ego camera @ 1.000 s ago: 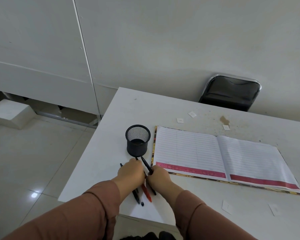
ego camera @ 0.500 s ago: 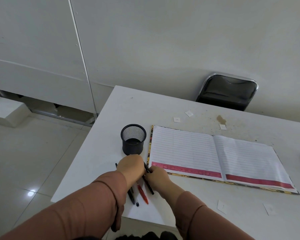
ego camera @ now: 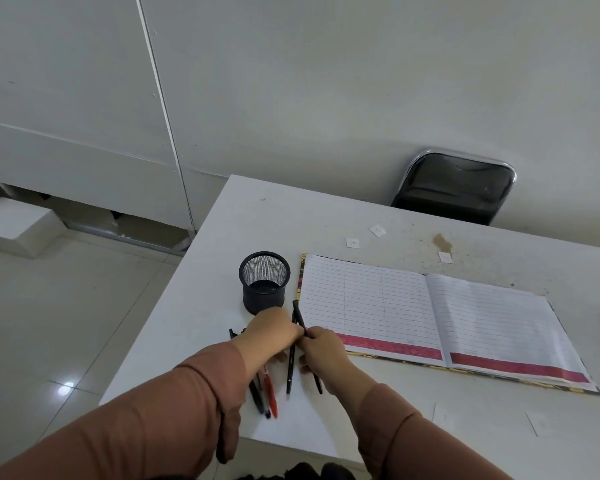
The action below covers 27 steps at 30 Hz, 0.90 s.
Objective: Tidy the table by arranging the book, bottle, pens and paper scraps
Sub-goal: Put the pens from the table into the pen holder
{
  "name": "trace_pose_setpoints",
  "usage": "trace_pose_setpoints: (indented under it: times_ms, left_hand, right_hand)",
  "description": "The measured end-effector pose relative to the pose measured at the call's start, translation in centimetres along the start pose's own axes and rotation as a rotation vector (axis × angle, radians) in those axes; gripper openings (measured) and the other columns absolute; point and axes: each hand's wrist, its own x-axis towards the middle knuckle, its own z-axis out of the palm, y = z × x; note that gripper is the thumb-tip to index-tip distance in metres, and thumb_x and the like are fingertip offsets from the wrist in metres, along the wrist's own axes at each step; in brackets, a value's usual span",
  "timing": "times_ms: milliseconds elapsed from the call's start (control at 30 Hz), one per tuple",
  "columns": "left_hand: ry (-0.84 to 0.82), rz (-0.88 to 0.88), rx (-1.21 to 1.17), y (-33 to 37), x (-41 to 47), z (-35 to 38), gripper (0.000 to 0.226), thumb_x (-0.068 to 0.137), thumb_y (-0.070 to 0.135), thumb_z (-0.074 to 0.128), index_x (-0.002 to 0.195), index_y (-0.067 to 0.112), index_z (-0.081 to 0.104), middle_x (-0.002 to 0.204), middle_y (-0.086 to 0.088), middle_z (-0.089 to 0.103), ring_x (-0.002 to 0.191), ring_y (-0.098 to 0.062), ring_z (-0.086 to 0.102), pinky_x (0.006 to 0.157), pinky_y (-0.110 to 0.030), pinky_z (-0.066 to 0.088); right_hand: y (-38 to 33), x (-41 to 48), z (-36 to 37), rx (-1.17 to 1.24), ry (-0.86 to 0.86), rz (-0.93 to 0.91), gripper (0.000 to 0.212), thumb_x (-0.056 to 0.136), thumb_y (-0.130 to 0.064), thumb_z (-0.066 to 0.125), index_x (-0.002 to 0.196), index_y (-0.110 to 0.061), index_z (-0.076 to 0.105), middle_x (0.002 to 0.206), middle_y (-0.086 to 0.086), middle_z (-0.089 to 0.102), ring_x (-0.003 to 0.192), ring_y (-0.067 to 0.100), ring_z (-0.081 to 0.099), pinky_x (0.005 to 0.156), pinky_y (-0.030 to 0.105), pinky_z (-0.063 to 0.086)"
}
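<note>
Beside the mesh cup [ego camera: 264,283], both hands clench black pens [ego camera: 289,370]; square their tips together, then lift them straight over its rim

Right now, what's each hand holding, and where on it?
The right hand holds black pens around mid-barrel. The left hand rests over more pens near their upper ends; its grip cannot be told.

The pen cup [ego camera: 264,283] stands left of the open book [ego camera: 430,317]. My hands [ego camera: 274,332] meet in front of the cup, over the pens [ego camera: 269,393]. Paper scraps [ego camera: 352,242] lie behind the book.
</note>
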Motion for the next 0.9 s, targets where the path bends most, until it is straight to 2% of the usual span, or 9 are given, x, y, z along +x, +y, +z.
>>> trace_pose_setpoints:
  times_ms: [100, 167, 233, 367, 467, 633, 767, 900]
  left_hand:
    - [-0.005, 0.029, -0.215, -0.2, -0.2, 0.3, 0.006, 0.080, 0.016, 0.052, 0.080, 0.012, 0.056, 0.079, -0.012, 0.072, 0.056, -0.025, 0.068, 0.057, -0.033, 0.058]
    - [0.019, 0.076, -0.339, -0.3, -0.3, 0.4, 0.004, 0.081, 0.014, 0.053, 0.078, 0.014, 0.051, 0.074, -0.011, 0.070, 0.055, -0.024, 0.067, 0.054, -0.032, 0.057]
    - [0.037, 0.110, -0.428, 0.0, -0.5, 0.4, 0.006, 0.082, 0.013, 0.055, 0.079, 0.015, 0.050, 0.071, -0.008, 0.068, 0.052, -0.021, 0.066, 0.049, -0.029, 0.053]
    - [0.100, 0.202, -0.556, 1.6, -0.8, -0.4, 0.010, 0.082, 0.011, 0.061, 0.084, 0.019, 0.054, 0.076, -0.008, 0.069, 0.052, -0.021, 0.065, 0.048, -0.028, 0.051]
    - [0.177, 0.294, -0.613, 2.9, -0.9, -2.1, 0.012, 0.086, 0.019, 0.061, 0.083, 0.027, 0.053, 0.079, -0.004, 0.069, 0.053, -0.015, 0.067, 0.045, -0.025, 0.051]
    - [0.321, 0.430, -0.656, 4.3, -0.9, -6.2, 0.011, 0.088, 0.026, 0.060, 0.081, 0.033, 0.054, 0.082, -0.003, 0.071, 0.058, -0.015, 0.068, 0.053, -0.028, 0.049]
    - [0.466, 0.516, -0.505, 4.0, -1.0, -9.6, 0.013, 0.087, 0.032, 0.059, 0.078, 0.040, 0.053, 0.077, 0.007, 0.070, 0.066, -0.011, 0.071, 0.069, -0.034, 0.054]
    - [0.552, 0.526, -0.398, 2.8, -0.8, -11.3, 0.004, 0.086, 0.035, 0.060, 0.086, 0.035, 0.056, 0.079, 0.009, 0.069, 0.070, -0.011, 0.071, 0.071, -0.034, 0.057]
  right_hand:
    - [-0.6, -0.3, -1.1, 0.030, 0.015, -0.017, 0.016, 0.079, -0.006, 0.055, 0.074, -0.016, 0.066, 0.074, 0.009, 0.066, 0.060, 0.019, 0.057, 0.062, 0.033, 0.055]
    - [-1.1, -0.5, -2.2, 0.002, 0.009, -0.064, 0.013, 0.076, -0.008, 0.061, 0.072, -0.018, 0.069, 0.071, 0.004, 0.066, 0.063, 0.017, 0.056, 0.061, 0.031, 0.050]
    - [-1.8, -0.5, -3.6, -0.047, -0.009, -0.111, 0.009, 0.076, -0.012, 0.067, 0.080, -0.017, 0.073, 0.072, 0.000, 0.066, 0.066, 0.014, 0.056, 0.061, 0.026, 0.045]
    - [-4.2, -0.5, -6.4, -0.072, -0.003, -0.180, 0.019, 0.075, -0.010, 0.070, 0.094, -0.014, 0.073, 0.079, 0.009, 0.065, 0.070, 0.018, 0.054, 0.065, 0.032, 0.045]
    - [-6.8, -0.7, -7.5, -0.097, 0.047, -0.287, 0.020, 0.079, -0.012, 0.068, 0.097, -0.016, 0.073, 0.088, 0.010, 0.072, 0.074, 0.018, 0.060, 0.070, 0.034, 0.053]
    - [-12.0, -1.1, -8.1, -0.186, 0.161, -0.454, 0.019, 0.084, -0.020, 0.061, 0.100, -0.020, 0.071, 0.088, 0.005, 0.073, 0.081, 0.023, 0.067, 0.080, 0.040, 0.055]
    - [-15.2, -1.1, -7.3, -0.148, 0.173, -0.513, 0.021, 0.085, -0.018, 0.060, 0.104, -0.020, 0.070, 0.092, 0.009, 0.072, 0.088, 0.029, 0.067, 0.084, 0.044, 0.054]
    - [-16.6, -0.4, -6.0, -0.120, 0.149, -0.514, 0.023, 0.084, -0.014, 0.060, 0.105, -0.018, 0.069, 0.096, 0.012, 0.072, 0.090, 0.031, 0.067, 0.087, 0.047, 0.053]
